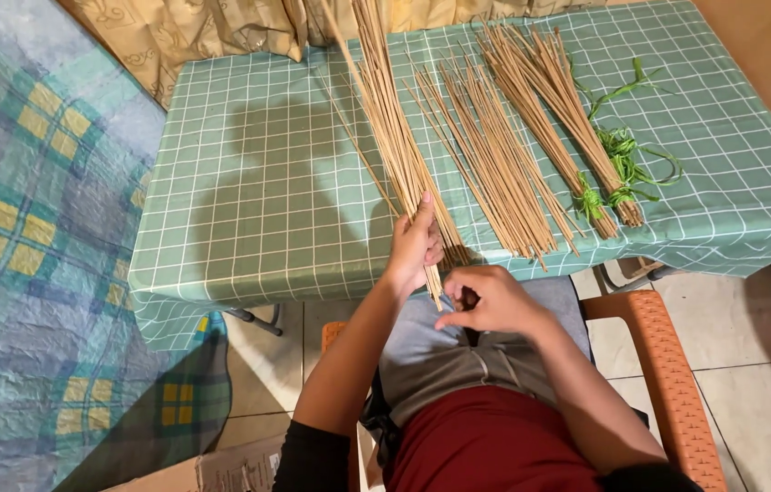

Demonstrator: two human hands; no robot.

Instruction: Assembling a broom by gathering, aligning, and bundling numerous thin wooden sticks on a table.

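Left hand point(415, 244) gripping long stick bundle point(392, 128); right hand point(488, 299) pinching at its lower end. Two bundles point(597, 173) lying tied with green strips point(624, 150); loose sticks point(493, 155) remaining untied.

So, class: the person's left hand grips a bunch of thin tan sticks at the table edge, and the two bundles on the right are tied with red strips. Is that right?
Not quite. The head view shows the strips tying the two bundles are green, not red. The rest holds: the left hand grips a bunch of thin tan sticks at the edge of the table.
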